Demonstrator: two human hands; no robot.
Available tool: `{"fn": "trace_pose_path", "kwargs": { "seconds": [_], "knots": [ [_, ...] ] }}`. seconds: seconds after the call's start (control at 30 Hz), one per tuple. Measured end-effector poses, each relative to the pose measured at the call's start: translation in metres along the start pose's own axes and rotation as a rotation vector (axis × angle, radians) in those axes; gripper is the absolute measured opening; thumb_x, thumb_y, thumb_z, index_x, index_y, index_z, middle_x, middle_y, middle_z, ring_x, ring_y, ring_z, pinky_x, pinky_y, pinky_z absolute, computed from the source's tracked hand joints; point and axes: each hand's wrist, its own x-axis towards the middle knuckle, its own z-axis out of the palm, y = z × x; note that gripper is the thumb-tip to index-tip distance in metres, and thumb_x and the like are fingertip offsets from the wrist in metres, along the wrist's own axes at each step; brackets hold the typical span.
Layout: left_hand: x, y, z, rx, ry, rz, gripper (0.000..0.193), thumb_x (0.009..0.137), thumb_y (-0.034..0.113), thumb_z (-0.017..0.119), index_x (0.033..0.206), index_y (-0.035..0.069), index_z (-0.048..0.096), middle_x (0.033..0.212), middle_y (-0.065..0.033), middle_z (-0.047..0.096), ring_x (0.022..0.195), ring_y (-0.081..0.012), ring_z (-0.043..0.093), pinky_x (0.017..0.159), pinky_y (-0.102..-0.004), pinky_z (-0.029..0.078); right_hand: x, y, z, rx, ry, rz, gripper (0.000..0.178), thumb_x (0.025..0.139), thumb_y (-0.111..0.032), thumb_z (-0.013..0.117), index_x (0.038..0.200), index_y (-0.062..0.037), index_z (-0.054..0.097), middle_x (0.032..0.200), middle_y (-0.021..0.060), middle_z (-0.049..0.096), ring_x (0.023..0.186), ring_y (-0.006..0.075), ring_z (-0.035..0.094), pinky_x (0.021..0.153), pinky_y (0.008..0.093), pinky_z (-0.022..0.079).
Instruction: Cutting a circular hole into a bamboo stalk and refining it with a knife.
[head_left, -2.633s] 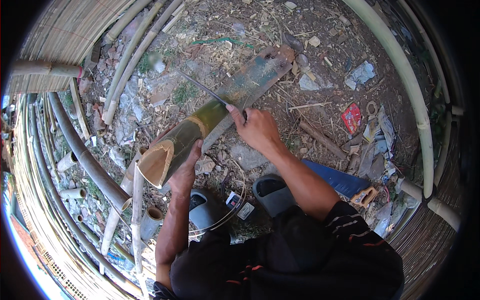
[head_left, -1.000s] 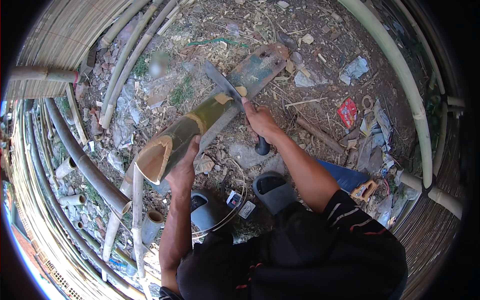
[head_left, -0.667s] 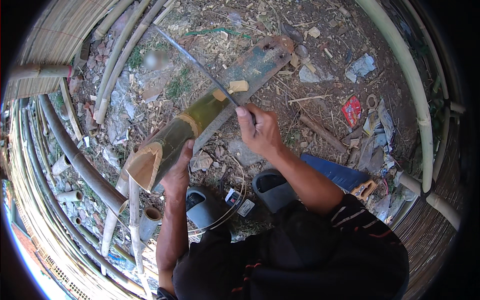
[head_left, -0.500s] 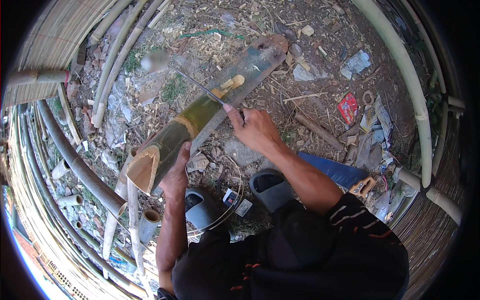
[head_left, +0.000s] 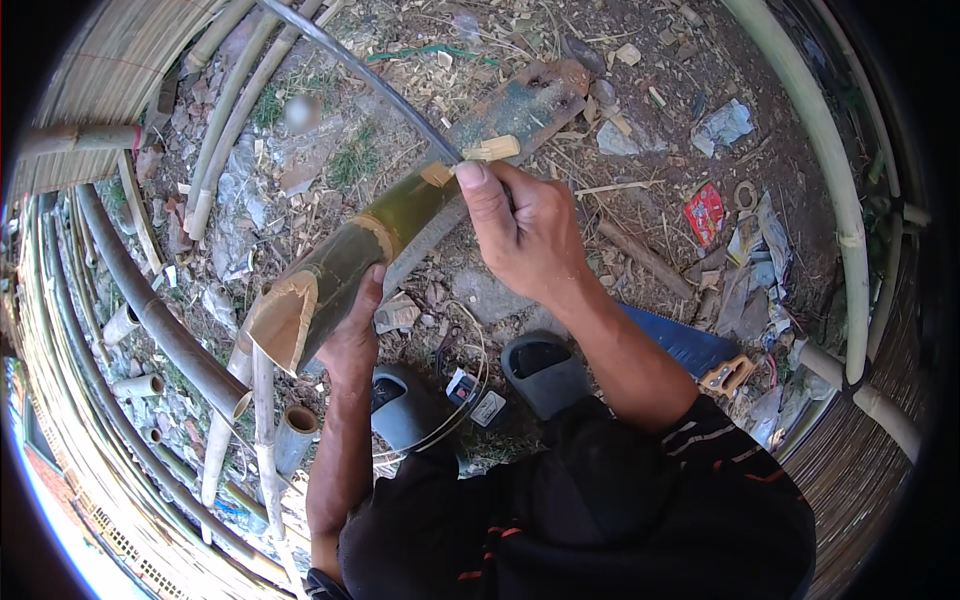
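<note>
A thick green bamboo piece [head_left: 345,265] lies slanting over a worn wooden plank [head_left: 530,105]; its near end is cut at an angle and shows a hollow, pale inside. My left hand [head_left: 350,335] is closed round its near part, thumb along the side, fingers hidden beneath. In the closed fist of my right hand [head_left: 530,225] is a long knife [head_left: 375,85], its narrow metal blade seen almost edge-on and raised toward the upper left. The handle is hidden by the fist. Pale chipped wood [head_left: 490,149] shows at the bamboo's far end.
A blue-bladed handsaw [head_left: 680,345] lies to the right of my sandalled feet [head_left: 545,375]. Bamboo poles [head_left: 160,310] stand and lean on the left, and another pole [head_left: 815,130] curves along the right. Wood chips, stones, a red wrapper [head_left: 704,214] and plastic scraps litter the ground.
My right hand has lifted with the knife, whose blade now looks larger and higher. The left hand keeps its grip on the bamboo, and the view has shifted slightly.
</note>
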Motion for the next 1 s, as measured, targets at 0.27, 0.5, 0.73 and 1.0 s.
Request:
{"fn": "trace_pose_path", "kwargs": {
  "seconds": [0.27,0.5,0.73,1.0],
  "knots": [
    [0.0,-0.013,0.01,-0.055,-0.045,0.218,0.056,0.083,0.014,0.087,0.13,-0.001,0.061,0.12,-0.0104,0.069,0.108,-0.0197,0.066,0.1,-0.0359,0.051,-0.003,0.092,0.025,-0.404,-0.098,0.142,0.063,0.1,-0.06,0.053,0.079,-0.0026,0.07,0.055,0.018,0.06,0.051,0.0401,0.063,0.051,0.0481,0.048],
    [0.007,-0.005,0.005,-0.029,-0.041,0.003,0.051,0.083,0.013,0.086,0.127,-0.001,0.063,0.117,-0.01,0.07,0.106,-0.0196,0.066,0.1,-0.0354,0.051,-0.004,0.051,0.011,-0.015,0.095,-0.091,0.062,0.102,-0.059,0.051,0.08,-0.0044,0.069,0.052,0.0161,0.058,0.05,0.0396,0.062,0.052,0.0484,0.049],
    [0.005,-0.003,0.001,-0.05,-0.028,-0.006,0.052,0.081,0.015,0.088,0.125,-0.001,0.064,0.116,-0.0105,0.07,0.108,-0.0191,0.065,0.099,-0.036,0.051,-0.009,0.042,0.014,-0.133,-0.03,0.137,0.064,0.102,-0.055,0.055,0.072,0.001,0.063,0.058,0.0189,0.059,0.051,0.035,0.059,0.053,0.0462,0.044],
    [0.016,-0.012,0.023,-0.017,-0.034,0.205,0.05,0.082,0.015,0.087,0.124,-0.001,0.064,0.116,-0.009,0.07,0.107,-0.0198,0.066,0.1,-0.0365,0.051,-0.012,0.107,0.02,-0.334,-0.216,0.328,0.065,0.101,-0.059,0.053,0.084,0.0019,0.07,0.064,0.0259,0.064,0.058,0.0406,0.068,0.056,0.0503,0.052]
  ]
}}
